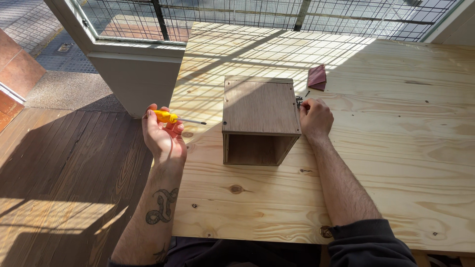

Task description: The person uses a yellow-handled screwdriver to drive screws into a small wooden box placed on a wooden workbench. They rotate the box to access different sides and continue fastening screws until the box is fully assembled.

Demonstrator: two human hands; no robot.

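A small open-fronted plywood box (261, 109) stands on the pine table (396, 163), its open side facing me. My left hand (163, 136) is at the table's left edge, closed around a yellow-handled screwdriver (173, 118) whose shaft points right toward the box. My right hand (315, 118) rests against the box's right side, fingertips pinching small metal hardware (299, 101) near the top back corner; what the piece is I cannot make out.
A dark red folded piece of sandpaper (317, 77) lies behind the box, with a loose screw (307, 93) beside it. A wire-mesh railing (277, 15) runs along the far edge. A white post (133, 74) and wooden deck floor (64, 163) are to the left.
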